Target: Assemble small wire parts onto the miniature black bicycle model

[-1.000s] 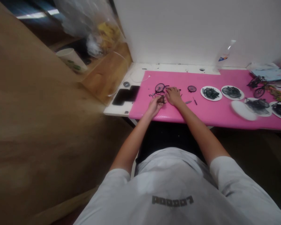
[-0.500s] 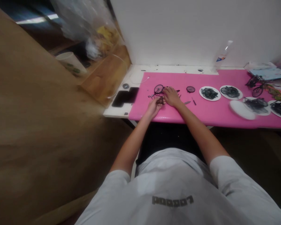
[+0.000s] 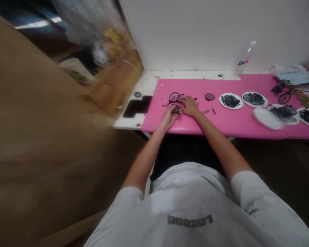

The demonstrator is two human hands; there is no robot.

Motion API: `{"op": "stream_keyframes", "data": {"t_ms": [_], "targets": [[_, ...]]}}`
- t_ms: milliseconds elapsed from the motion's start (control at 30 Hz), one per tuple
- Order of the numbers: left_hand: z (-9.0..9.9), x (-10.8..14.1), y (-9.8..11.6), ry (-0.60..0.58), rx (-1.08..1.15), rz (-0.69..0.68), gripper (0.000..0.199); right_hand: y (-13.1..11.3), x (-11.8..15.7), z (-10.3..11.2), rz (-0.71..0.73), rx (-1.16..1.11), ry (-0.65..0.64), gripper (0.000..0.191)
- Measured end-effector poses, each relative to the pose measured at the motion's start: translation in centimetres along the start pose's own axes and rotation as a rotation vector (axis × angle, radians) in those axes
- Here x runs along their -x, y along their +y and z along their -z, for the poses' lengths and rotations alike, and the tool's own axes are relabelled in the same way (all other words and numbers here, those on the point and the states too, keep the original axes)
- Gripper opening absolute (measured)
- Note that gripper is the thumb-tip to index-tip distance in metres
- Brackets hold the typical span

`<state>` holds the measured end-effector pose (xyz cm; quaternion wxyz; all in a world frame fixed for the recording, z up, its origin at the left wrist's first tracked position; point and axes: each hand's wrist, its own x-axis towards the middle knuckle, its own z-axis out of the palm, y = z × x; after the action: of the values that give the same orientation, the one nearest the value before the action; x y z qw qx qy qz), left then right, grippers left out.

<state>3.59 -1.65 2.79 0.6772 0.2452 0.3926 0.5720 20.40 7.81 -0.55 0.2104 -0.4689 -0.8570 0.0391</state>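
Note:
A small black model bicycle with one wheel lies on the pink mat in front of me. My left hand is closed on its lower end, fingers around the dark basket-like part. From the right, my right hand reaches over the bicycle with bent fingers at its frame; the fingertips are partly hidden, and whether they pinch a part is unclear. Right of that hand lie a loose wheel, a small screwdriver and a flat grey piece.
White plates with black parts stand on the right, beside a white lid-like disc. Another model bicycle is at the far right. A clear bottle stands by the wall. Dark phone-like slabs lie at the table's left end.
My right hand's fingers have shifted slightly and bent more, showing more of the bicycle frame. My left hand keeps its hold. The view has moved a little.

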Motion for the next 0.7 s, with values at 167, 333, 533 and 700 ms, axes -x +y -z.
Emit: {"op": "stream_keyframes", "data": {"t_ms": [167, 333, 533, 700], "targets": [[0.0, -0.1, 0.0, 0.008, 0.001, 0.000, 0.013, 0.5, -0.2, -0.3, -0.021, 0.010, -0.001, 0.052], [0.0, -0.2, -0.1, -0.007, 0.008, -0.006, 0.024, 1.0, -0.5, -0.8, -0.035, -0.049, 0.018, 0.051], [0.2, -0.4, -0.3, 0.004, 0.000, -0.003, 0.014, 0.5, -0.6, -0.1, -0.052, -0.055, 0.007, 0.053], [0.2, -0.5, -0.4, 0.010, 0.006, -0.002, 0.012, 0.3, -0.5, 0.3, -0.043, -0.094, 0.061, 0.072]]}}
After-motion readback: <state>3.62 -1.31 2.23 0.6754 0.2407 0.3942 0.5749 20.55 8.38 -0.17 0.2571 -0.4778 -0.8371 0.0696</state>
